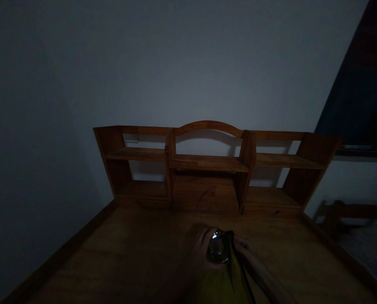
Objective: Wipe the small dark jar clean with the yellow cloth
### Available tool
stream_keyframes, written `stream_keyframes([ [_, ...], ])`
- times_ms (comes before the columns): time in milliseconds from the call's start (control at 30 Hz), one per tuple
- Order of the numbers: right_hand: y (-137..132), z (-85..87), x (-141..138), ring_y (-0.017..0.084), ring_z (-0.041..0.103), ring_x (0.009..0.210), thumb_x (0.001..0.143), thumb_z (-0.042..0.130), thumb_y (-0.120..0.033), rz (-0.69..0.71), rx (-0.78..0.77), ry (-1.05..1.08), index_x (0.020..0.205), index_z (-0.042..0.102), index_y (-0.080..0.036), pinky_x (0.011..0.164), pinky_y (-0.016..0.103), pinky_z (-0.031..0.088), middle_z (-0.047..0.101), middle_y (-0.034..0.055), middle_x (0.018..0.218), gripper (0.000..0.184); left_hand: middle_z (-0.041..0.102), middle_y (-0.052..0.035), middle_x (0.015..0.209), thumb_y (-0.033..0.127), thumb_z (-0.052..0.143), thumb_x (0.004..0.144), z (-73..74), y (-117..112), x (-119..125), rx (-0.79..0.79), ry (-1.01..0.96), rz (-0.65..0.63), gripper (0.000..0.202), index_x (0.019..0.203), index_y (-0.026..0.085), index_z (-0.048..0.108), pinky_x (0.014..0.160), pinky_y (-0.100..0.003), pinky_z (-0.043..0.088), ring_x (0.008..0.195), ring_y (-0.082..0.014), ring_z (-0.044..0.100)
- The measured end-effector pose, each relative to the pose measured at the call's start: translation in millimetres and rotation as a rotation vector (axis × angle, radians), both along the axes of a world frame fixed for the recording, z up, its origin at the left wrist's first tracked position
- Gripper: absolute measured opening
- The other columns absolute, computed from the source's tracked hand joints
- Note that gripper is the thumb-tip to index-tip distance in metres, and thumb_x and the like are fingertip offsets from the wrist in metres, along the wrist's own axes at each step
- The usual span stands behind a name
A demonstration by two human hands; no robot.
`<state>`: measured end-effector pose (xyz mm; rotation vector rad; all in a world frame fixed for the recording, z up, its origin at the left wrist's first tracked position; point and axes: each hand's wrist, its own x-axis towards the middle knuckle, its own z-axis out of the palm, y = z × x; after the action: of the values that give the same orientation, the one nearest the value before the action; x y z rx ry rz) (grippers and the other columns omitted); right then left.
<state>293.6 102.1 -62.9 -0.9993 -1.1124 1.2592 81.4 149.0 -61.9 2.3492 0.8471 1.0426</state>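
In the dim head view, my left hand (201,250) is closed around a shiny, round, see-through glass (218,249), with bright reflections along its rim. A yellow cloth with a dark edge (231,280) hangs beside the glass, on its right. Its upper edge is pinched in the fingers of my right hand (243,245), close against the glass. Both hands are above the wooden desktop, low in the middle of the view. Darkness hides the fingertips and the lower part of the cloth.
Along the far side of the wooden desktop (128,236) stands a wooden shelf unit (207,162) with an arched top rail. A thin dark cord or strip (204,195) shows at its middle. Pale walls rise behind and left; a dark window (362,88) is at right.
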Motion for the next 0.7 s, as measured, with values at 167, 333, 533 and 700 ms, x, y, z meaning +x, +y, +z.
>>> stream_keyframes([
  [167, -1.2, 2.3, -0.5, 0.03, 0.063, 0.099, 0.076, 0.073, -0.044, 0.003, 0.001, 0.017, 0.102, 0.072, -0.018, 0.093, 0.044, 0.045, 0.07, 0.0114, 0.104, 0.037, 0.046, -0.0081, 0.137, 0.048, 0.084, 0.054, -0.2, -1.1, 0.7, 0.063, 0.059, 0.051, 0.103, 0.141, 0.029, 0.032, 0.101, -0.044, 0.045, 0.12, -0.0288, 0.05],
  [333, -5.4, 0.2, -1.8, 0.029, 0.064, 0.097, 0.074, 0.076, -0.039, -0.038, -0.02, 0.046, 0.104, 0.071, -0.019, 0.089, 0.041, 0.048, 0.07, 0.0106, 0.104, 0.037, 0.046, -0.008, 0.138, 0.044, 0.085, 0.054, 1.7, -4.2, 0.1, 0.056, 0.021, 0.07, 0.102, 0.14, 0.029, 0.033, 0.101, -0.045, 0.045, 0.119, -0.0289, 0.051],
  [533, -6.9, 23.0, -11.3, 0.029, 0.064, 0.099, 0.069, 0.081, -0.032, 0.008, -0.024, 0.074, 0.108, 0.069, -0.019, 0.091, 0.041, 0.046, 0.07, 0.0103, 0.104, 0.043, 0.048, -0.0087, 0.134, 0.025, 0.086, 0.054, -0.4, -4.5, -1.2, -0.067, -0.173, 0.098, 0.098, 0.137, 0.025, 0.034, 0.103, -0.038, 0.044, 0.123, -0.0253, 0.048],
  [700, 9.7, 36.8, -28.3, 0.029, 0.065, 0.093, 0.064, 0.082, -0.041, -0.073, -0.009, -0.094, 0.098, 0.072, -0.015, 0.088, 0.04, 0.048, 0.072, 0.0097, 0.098, 0.043, 0.046, -0.0085, 0.133, 0.021, 0.082, 0.059, 2.2, 1.6, -4.3, -0.027, -0.24, 0.098, 0.093, 0.138, 0.025, 0.032, 0.102, -0.04, 0.044, 0.123, -0.0248, 0.048],
])
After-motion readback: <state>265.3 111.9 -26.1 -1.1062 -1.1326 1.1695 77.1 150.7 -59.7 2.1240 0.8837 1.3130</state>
